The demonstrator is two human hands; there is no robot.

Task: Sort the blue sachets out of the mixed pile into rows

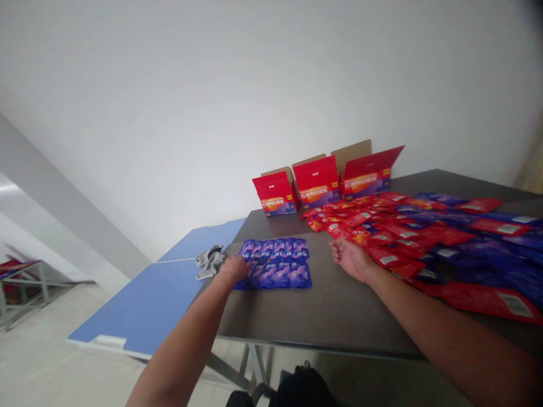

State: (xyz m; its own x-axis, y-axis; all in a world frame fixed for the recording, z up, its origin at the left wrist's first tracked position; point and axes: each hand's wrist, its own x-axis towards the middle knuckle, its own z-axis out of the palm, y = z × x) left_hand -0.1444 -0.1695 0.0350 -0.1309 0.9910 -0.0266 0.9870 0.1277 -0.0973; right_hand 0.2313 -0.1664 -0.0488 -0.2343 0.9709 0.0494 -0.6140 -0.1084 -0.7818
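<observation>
Two rows of overlapping purple sachets (282, 275) lie neatly side by side on the dark table (271, 316). My left hand (235, 269) rests at the left end of these rows, its fingers reaching onto the sachets and partly hidden. To the right of the rows, my right hand (351, 259) is just above the table, palm turned sideways and fingers loosely bent, with nothing visible in it. It is beside the near left edge of a loose heap of red sachets (396, 234). A crumpled grey cloth (210, 262) lies just left of my left hand.
Three open red cartons (279, 195) stand in a line at the back, against the white wall. More purple sachets (487, 254) mix with the red ones on the right. A lower blue table (156, 299) adjoins on the left. Another metal-framed stand (25, 282) is at far left.
</observation>
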